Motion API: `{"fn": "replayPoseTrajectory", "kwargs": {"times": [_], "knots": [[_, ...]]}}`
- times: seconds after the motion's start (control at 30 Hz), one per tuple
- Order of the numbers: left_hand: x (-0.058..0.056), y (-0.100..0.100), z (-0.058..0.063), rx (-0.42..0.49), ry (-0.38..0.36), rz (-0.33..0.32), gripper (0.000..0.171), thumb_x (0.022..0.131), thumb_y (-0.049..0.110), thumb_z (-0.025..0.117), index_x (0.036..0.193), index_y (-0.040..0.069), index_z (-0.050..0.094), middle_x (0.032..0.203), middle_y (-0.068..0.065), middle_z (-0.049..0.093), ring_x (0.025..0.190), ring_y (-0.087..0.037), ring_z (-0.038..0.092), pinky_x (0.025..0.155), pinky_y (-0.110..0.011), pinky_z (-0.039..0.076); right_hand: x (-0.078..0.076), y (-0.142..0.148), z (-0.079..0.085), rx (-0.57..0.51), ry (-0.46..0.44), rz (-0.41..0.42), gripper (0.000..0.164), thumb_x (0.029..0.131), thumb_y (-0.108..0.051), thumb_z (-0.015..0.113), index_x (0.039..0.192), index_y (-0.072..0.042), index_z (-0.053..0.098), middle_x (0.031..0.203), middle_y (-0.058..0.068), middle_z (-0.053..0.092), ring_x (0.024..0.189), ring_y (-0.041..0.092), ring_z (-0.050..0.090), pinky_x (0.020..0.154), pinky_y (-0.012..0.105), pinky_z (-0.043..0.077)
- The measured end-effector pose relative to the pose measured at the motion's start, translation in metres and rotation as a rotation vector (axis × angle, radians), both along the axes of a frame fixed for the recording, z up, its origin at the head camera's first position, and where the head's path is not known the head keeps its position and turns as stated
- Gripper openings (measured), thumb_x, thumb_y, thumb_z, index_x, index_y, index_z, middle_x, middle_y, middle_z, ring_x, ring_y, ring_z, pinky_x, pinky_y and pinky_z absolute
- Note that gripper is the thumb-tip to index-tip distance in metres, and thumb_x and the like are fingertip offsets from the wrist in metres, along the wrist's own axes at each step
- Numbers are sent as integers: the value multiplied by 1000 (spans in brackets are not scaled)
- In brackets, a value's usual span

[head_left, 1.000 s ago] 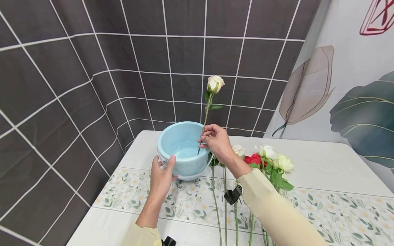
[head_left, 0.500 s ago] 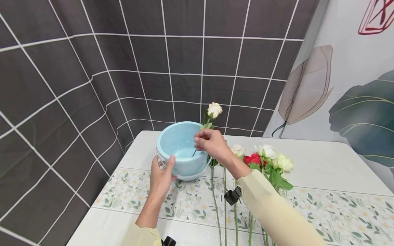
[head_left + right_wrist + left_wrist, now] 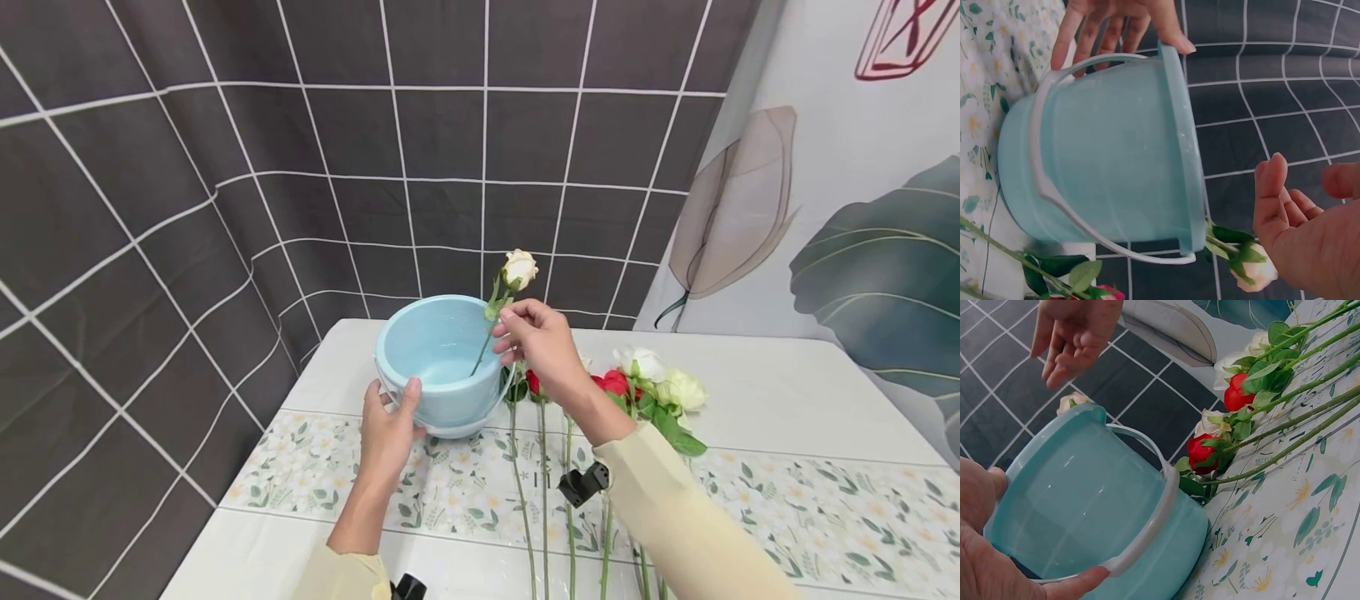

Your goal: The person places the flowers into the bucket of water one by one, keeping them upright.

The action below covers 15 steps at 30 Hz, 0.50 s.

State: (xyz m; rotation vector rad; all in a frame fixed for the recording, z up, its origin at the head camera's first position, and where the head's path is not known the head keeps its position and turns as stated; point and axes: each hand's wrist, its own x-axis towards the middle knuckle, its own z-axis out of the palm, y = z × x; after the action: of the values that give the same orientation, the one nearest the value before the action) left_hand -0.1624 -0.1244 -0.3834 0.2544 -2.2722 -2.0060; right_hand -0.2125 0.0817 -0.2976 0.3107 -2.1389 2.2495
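A cream rose [image 3: 520, 270] leans in the light blue bucket [image 3: 448, 403], its stem [image 3: 483, 350] slanting down inside and its bloom above the far right rim. My right hand [image 3: 551, 354] is just right of the stem, fingers loosely bent. In the right wrist view that hand [image 3: 1307, 231] holds nothing and is apart from the bloom [image 3: 1257, 270]. My left hand [image 3: 386, 442] grips the bucket's near left side, thumb at the rim and fingers along the outer wall. The bucket's white handle [image 3: 1147, 534] hangs down against the wall.
Right of the bucket lie several long-stemmed flowers, among them a red rose [image 3: 1202, 453], a white bloom [image 3: 640, 363] and a pale green one [image 3: 681, 389]. Their stems run toward the near edge of the flower-patterned tabletop [image 3: 300, 450]. A dark, white-gridded backdrop [image 3: 442, 133] stands behind.
The rose has been lowered into the bucket and let go. My right hand has drawn back to the right with its fingers loosened. The left hand stays on the bucket.
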Motion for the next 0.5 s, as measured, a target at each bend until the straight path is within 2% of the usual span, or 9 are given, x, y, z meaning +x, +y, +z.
{"fn": "replayPoseTrajectory", "kwargs": {"times": [0.27, 0.5], "knots": [[0, 0, 0, -1, -3, -3, 94, 94, 59, 46, 154, 6, -2, 146, -28, 20, 123, -47, 46, 92, -41, 57, 16, 27, 1, 47, 10, -84, 20, 100, -13, 53, 111, 3, 55, 93, 16, 62, 70, 16, 64, 58, 26, 60], [-1, 0, 1, -13, -37, 1, 97, 92, 63, 46, 154, 8, -5, 150, -27, 17, 126, -46, 44, 93, -39, 56, 40, 58, -12, 89, -24, -174, 21, 101, -14, 52, 113, 3, 53, 92, 14, 61, 72, 17, 64, 60, 29, 61]]}}
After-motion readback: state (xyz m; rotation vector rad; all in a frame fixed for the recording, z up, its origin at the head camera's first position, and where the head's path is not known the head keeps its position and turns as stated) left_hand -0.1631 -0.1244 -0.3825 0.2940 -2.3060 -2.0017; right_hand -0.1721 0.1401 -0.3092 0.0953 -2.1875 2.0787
